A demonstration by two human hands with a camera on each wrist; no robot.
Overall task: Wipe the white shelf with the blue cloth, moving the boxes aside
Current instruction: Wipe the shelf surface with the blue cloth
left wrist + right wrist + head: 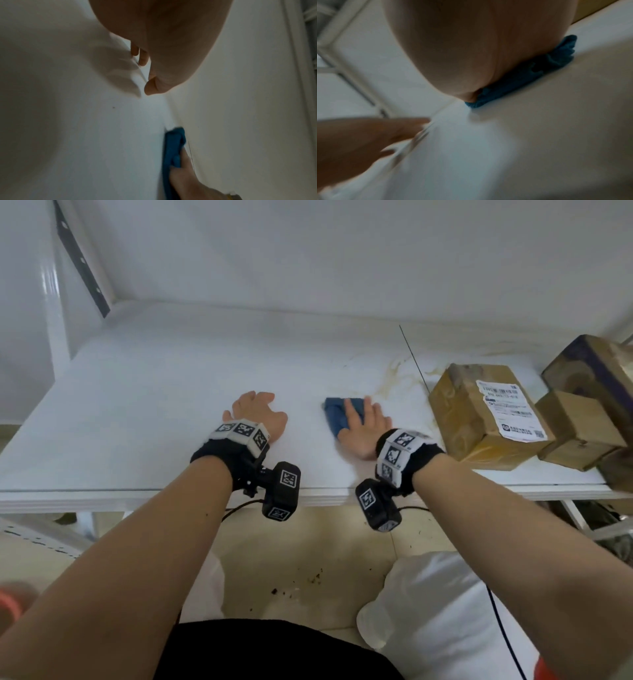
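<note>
My right hand (364, 422) lies flat with straight fingers on the folded blue cloth (337, 414), pressing it onto the white shelf (154, 392) near the middle. The cloth (539, 70) shows under my palm in the right wrist view and the same cloth (173, 147) appears low in the left wrist view. My left hand (255, 410) rests on the bare shelf left of the cloth, fingers loosely bent, holding nothing. Brown cardboard boxes stand at the right: a labelled box (479, 416) nearest the cloth and smaller boxes (579, 429) beyond it.
Yellowish stains (397, 378) mark the shelf between cloth and boxes. A thin dark line (412, 357) runs across the shelf there. The shelf's left upright (58, 313) and white back wall bound the space. A tiled floor lies below the front edge (137, 498).
</note>
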